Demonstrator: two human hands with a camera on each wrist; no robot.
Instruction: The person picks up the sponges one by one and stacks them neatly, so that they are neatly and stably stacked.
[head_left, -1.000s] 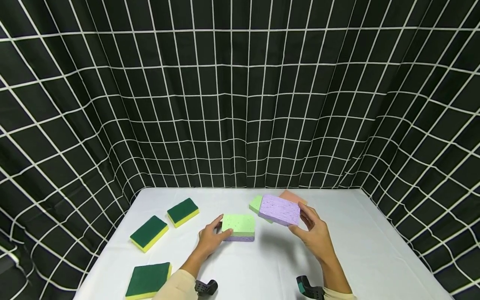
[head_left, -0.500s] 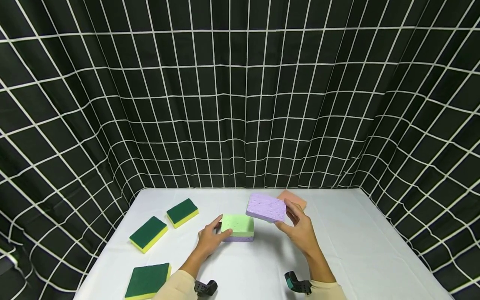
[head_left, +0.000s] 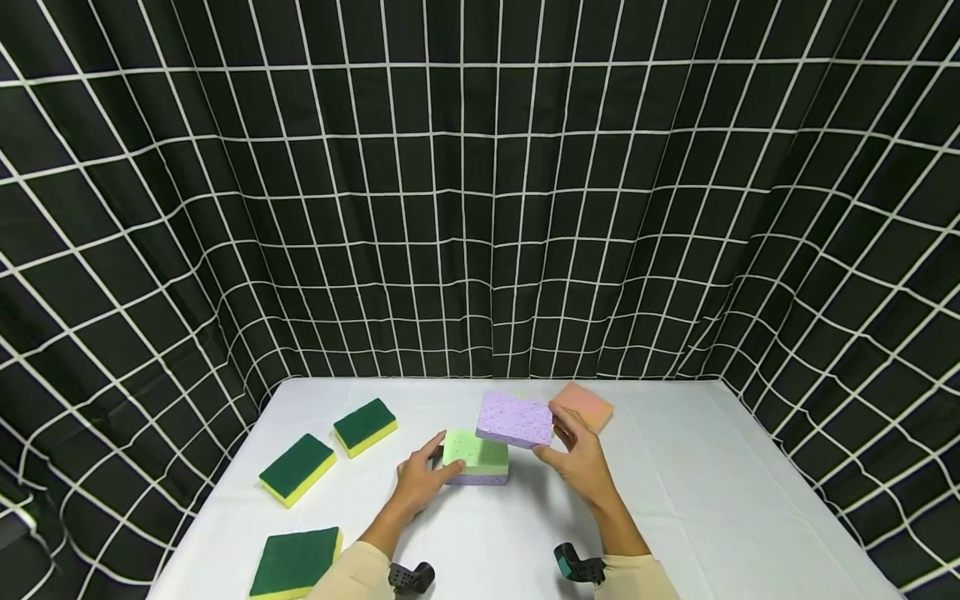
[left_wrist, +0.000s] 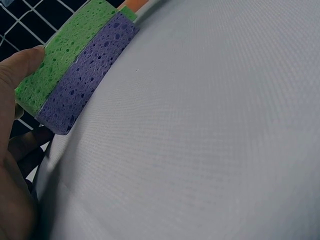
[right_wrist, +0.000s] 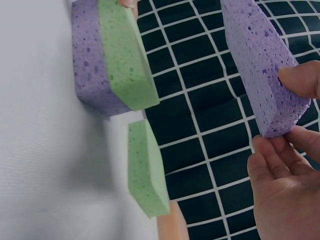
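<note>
A light green sponge lies flat on a purple sponge, making a stack of two in the middle of the table. My left hand holds the stack at its left end, the thumb on the green sponge's near side and fingers behind. My right hand pinches another purple sponge by its right end, thumb in front. That sponge hangs in the air, slightly tilted, just above and behind the stack. A second green sponge lies on the table behind; the held one mostly hides it in the head view.
An orange sponge lies at the back, right of centre. Several green-and-yellow scrub sponges are spread along the left side of the white-covered table. A dark curtain with a white grid encloses the back and sides.
My right hand has carried the purple sponge leftward, from above the table's right half to over the stack's back right corner. The left hand stays at the stack.
</note>
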